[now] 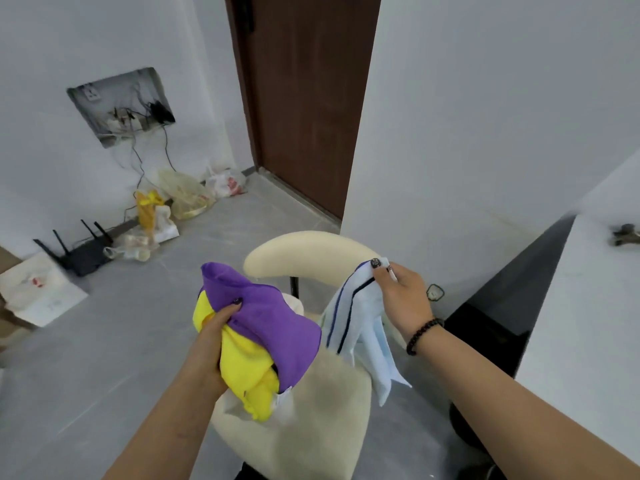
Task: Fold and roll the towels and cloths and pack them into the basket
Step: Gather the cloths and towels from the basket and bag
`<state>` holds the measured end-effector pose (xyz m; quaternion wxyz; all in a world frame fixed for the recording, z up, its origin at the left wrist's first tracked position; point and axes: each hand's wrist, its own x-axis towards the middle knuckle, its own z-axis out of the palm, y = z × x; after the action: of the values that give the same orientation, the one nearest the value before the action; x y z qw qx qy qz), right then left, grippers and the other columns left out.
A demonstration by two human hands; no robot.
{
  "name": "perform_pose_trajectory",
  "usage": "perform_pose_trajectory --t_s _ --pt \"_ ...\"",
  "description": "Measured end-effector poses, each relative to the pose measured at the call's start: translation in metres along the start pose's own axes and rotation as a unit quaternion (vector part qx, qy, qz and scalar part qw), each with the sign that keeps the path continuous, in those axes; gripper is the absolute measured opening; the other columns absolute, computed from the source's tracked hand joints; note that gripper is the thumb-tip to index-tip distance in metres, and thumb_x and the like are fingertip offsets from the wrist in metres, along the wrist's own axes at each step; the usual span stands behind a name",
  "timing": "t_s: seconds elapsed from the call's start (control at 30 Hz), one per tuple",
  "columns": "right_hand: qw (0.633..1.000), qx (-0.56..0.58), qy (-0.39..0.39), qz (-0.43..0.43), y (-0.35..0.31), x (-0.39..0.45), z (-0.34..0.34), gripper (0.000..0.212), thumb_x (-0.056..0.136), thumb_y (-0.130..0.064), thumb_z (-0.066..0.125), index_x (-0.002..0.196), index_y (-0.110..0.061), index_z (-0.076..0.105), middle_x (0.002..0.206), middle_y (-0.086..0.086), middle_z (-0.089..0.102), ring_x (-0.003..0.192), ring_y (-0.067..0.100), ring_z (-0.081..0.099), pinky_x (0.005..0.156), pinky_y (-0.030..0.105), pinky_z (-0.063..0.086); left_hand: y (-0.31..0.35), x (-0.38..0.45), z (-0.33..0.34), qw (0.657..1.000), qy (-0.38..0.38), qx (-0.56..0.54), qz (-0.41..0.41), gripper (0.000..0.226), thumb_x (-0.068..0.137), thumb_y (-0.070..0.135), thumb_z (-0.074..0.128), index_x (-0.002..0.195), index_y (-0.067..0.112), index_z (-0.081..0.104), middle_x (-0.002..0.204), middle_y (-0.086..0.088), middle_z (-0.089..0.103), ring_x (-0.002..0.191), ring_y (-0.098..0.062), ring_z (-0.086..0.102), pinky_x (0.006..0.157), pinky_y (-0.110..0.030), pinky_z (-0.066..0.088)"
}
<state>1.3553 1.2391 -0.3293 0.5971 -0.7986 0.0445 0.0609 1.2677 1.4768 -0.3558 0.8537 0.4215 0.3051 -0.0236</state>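
Your left hand (211,336) has its grip clenched round a bunched purple microfibre cloth (263,317) and a yellow microfibre cloth (246,370), held together above the cream fabric chair (311,410). The bundle's long axis runs top-left to bottom-right. Your right hand (403,294) pinches the white, navy-striped cloth (356,317) by its top corner; it hangs lengthwise downward.

The left grip (214,336) holds 2 bunched cloths (256,337) above the chair's (311,410) seat; the right grip (401,296) holds a towel (360,327) beside them, before the backrest. A router (81,254) sits on the floor (104,341) far left.
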Motion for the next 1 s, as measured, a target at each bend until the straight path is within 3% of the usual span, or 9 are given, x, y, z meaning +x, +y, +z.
perform_pose_trajectory --t_s 0.17,0.23,0.37,0.63,0.7,0.8,0.87,0.93,1.0 --pt "0.995 0.084 -0.021 0.052 -0.015 0.031 0.067 0.064 0.076 -0.053 0.054 0.077 0.011 0.047 0.076 0.003 0.041 0.07 0.017 0.035 0.067 0.032 0.027 0.023 0.056 -0.031 0.998 0.016 0.018 -0.061 0.024 0.093 0.023 0.049 0.091 0.024 0.073 0.088 -0.011 0.073 0.08 -0.029 0.069 0.088 -0.046 0.048" --pt "0.991 0.104 -0.027 0.083 -0.012 0.041 0.096 0.056 0.078 -0.049 0.054 0.073 0.007 0.049 0.077 0.003 0.041 0.071 0.018 0.035 0.068 0.033 0.027 0.032 0.077 -0.046 0.996 0.029 0.025 -0.082 0.02 0.092 0.025 0.052 0.101 0.021 0.069 0.093 -0.013 0.073 0.088 -0.032 0.065 0.095 -0.049 0.045" --pt "0.98 0.13 -0.011 0.148 0.004 0.058 0.15 0.036 0.079 -0.046 0.058 0.074 -0.011 0.051 0.078 0.004 0.043 0.073 0.019 0.039 0.068 0.034 0.03 0.054 0.111 -0.071 0.991 0.028 0.048 -0.119 0.025 0.088 0.025 0.057 0.109 0.018 0.067 0.099 -0.013 0.072 0.09 -0.032 0.066 0.092 -0.047 0.048" --pt "0.954 0.086 0.049 0.282 0.072 0.081 0.187 0.039 0.087 -0.04 0.053 0.096 -0.003 0.064 0.1 0.022 0.067 0.097 0.038 0.063 0.088 0.041 0.05 0.072 0.157 -0.11 0.983 0.047 0.096 -0.149 0.041 0.078 0.028 0.067 0.118 0.018 0.065 0.111 -0.016 0.069 0.105 -0.038 0.063 0.094 -0.053 0.048" --pt "0.949 0.043 0.073 0.304 0.091 0.08 0.182 0.036 0.092 -0.032 0.05 0.091 0.004 0.059 0.085 0.029 0.06 0.078 0.04 0.06 0.073 0.037 0.048 0.072 0.163 -0.114 0.981 0.041 0.101 -0.162 0.042 0.077 0.03 0.068 0.117 0.019 0.065 0.111 -0.015 0.069 0.105 -0.038 0.063 0.096 -0.055 0.046" --pt "0.938 -0.064 0.095 0.327 0.127 0.074 0.163 0.035 0.095 -0.016 0.048 0.062 -0.007 0.04 0.059 0.008 0.033 0.055 0.019 0.029 0.058 0.028 0.025 0.071 0.167 -0.115 0.978 0.033 0.106 -0.176 0.041 0.078 0.032 0.069 0.116 0.02 0.066 0.111 -0.014 0.069 0.104 -0.037 0.064 0.096 -0.054 0.046" --pt "0.923 -0.134 0.084 0.352 0.146 0.067 0.148 0.017 0.093 -0.011 0.049 0.084 -0.004 0.062 0.072 0.012 0.053 0.063 0.021 0.04 0.06 0.027 0.032 0.069 0.167 -0.112 0.977 0.025 0.105 -0.182 0.042 0.077 0.031 0.069 0.117 0.02 0.066 0.11 -0.014 0.07 0.104 -0.037 0.064 0.094 -0.053 0.048" --pt "0.902 -0.188 0.073 0.382 0.153 0.059 0.134 0.033 0.093 -0.008 0.047 0.125 -0.008 0.057 0.113 0.018 0.061 0.083 0.027 0.051 0.068 0.025 0.04 0.066 0.166 -0.109 0.977 0.015 0.102 -0.185 0.04 0.078 0.028 0.068 0.117 0.018 0.066 0.11 -0.015 0.069 0.104 -0.037 0.064 0.094 -0.052 0.048" --pt "0.893 -0.223 0.066 0.386 0.153 0.054 0.126 0.039 0.094 -0.007 0.046 0.132 -0.008 0.051 0.124 0.018 0.058 0.086 0.024 0.049 0.07 0.025 0.042 0.064 0.162 -0.104 0.978 0.005 0.1 -0.185 0.035 0.08 0.023 0.065 0.114 0.016 0.066 0.109 -0.016 0.069 0.103 -0.037 0.063 0.094 -0.051 0.048"
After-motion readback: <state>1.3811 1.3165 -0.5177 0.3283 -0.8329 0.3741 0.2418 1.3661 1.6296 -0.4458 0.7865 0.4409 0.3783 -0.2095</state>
